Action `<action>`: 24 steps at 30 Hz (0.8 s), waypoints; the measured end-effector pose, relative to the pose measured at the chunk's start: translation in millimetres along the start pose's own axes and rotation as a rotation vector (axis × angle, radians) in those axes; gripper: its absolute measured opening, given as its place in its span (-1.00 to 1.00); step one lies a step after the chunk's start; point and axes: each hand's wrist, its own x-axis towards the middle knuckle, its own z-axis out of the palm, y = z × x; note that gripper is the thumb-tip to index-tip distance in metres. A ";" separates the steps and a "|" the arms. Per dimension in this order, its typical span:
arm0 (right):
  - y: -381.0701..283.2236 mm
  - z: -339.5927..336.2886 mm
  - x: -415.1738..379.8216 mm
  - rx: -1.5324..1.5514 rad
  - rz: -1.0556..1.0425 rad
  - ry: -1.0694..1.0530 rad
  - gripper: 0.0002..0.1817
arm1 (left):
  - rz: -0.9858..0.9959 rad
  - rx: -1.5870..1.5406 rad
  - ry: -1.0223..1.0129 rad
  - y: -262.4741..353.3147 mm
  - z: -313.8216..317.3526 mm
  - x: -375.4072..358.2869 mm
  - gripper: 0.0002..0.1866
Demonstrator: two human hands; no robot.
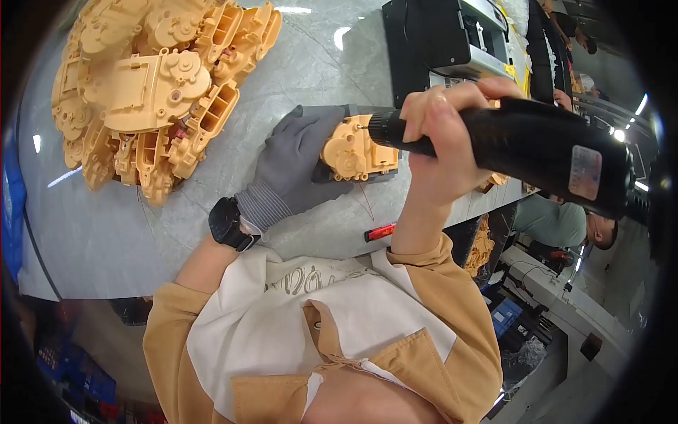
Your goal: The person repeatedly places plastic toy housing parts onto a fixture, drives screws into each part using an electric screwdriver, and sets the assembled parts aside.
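Observation:
My left hand (293, 159), in a grey knit glove, wraps round the left side of a yellow-orange plastic housing (351, 150) with round gear-like bosses. The housing sits in a dark fixture (351, 110) on the table. My bare right hand (446, 134) is closed round a black electric screwdriver (547, 145), held almost level. Its nose points left over the housing's upper part, and its thin bit reaches a spot near the top edge. Whether the bit touches a screw is too small to tell. A thin reddish wire hangs from the housing's lower edge.
A large pile of similar housings (145, 92) stands on the grey table (311, 63) at the left. A black machine (427, 46) is at the back right. Beside my right forearm lies a red tool (380, 232). Another person (554, 220) is at the far right.

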 end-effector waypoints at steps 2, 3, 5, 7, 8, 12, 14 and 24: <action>1.9 2.1 2.0 0.025 0.017 0.001 -0.55 | 0.017 -0.018 0.016 -0.9 -0.6 0.6 -0.11; 2.1 2.4 2.2 0.049 0.031 0.008 -0.56 | 0.037 -0.032 0.026 -0.8 -0.8 0.4 -0.12; 7.4 0.3 3.5 0.039 0.018 -0.008 -0.58 | 0.062 -0.045 0.038 -0.6 -1.1 2.0 -0.13; 9.0 1.3 5.6 0.033 0.006 -0.027 -0.60 | 0.032 -0.049 0.033 -0.2 -1.4 2.3 -0.14; 8.3 2.7 5.9 0.024 0.013 -0.038 -0.61 | 0.030 -0.048 0.034 -1.0 -1.7 2.6 -0.14; 10.3 1.7 5.0 0.031 0.033 -0.043 -0.62 | 0.050 -0.085 0.048 -1.4 -1.6 3.4 -0.15; 11.7 2.2 3.7 0.037 0.022 -0.052 -0.61 | 0.058 -0.061 0.053 -1.8 -1.2 2.1 -0.15; 13.9 -19.9 -14.2 0.119 -0.047 0.008 -0.56 | -0.011 -0.024 -0.045 5.5 1.6 1.3 -0.10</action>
